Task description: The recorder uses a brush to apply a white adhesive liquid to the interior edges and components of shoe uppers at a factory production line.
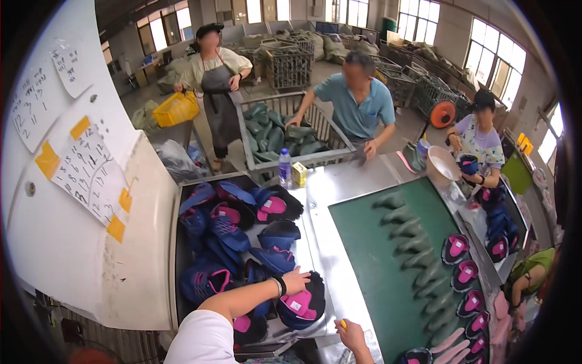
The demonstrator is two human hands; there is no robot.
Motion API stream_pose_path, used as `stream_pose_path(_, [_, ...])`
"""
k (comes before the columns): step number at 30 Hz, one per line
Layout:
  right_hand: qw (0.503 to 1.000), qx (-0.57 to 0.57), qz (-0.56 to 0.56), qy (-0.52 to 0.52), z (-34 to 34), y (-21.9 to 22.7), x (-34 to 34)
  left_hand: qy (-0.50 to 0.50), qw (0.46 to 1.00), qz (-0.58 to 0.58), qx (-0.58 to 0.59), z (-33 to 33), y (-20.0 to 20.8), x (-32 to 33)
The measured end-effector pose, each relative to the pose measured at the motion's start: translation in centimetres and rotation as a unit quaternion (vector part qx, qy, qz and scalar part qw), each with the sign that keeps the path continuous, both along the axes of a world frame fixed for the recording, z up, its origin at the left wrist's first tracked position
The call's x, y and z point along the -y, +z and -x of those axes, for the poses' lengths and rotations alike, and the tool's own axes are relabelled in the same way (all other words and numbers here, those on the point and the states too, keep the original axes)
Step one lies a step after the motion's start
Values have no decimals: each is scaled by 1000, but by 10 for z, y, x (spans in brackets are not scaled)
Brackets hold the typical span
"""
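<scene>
My left hand point(295, 282) reaches across the metal tray point(180, 261) from the lower edge, a dark band at its wrist. Its fingers are closed on the edge of a navy shoe upper point(318, 291) with a bright pink lining and a small white label. More navy uppers point(230, 233) with pink trim lie heaped beside it in the tray. At the lower middle, my right hand point(356, 341) is closed around a small yellow object point(344, 324); the rest of that object is hidden in the fingers.
Right of the tray runs a green conveyor belt point(364, 242) carrying dark green shoe lasts point(418, 242) and pink-lined uppers point(467, 273). A water bottle point(285, 167) and a yellow box point(299, 174) stand behind. People work around a cart point(345, 142) of lasts and at the right.
</scene>
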State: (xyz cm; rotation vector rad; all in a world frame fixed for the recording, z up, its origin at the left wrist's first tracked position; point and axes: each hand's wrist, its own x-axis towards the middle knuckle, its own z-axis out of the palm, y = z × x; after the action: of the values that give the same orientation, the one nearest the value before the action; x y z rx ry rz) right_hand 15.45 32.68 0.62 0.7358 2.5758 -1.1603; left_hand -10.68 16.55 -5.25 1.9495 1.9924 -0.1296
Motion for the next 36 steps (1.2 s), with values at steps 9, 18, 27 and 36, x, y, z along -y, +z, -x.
stream_pose_path(9, [992,-91,-87,-5,14,6,-1,144,966,-137,167,-57,34,28])
stream_pose_path(18, [988,0,-142,65,11,8,-3,197,978,-45,45,-91,21,53])
stream_pose_path(27, [983,1,-175,50,23,6,12,237,970,-21,51,-96,16,55])
stream_pose_path(36, [988,-60,-130,65,25,0,15,297,944,-86,116,-103,-3,57])
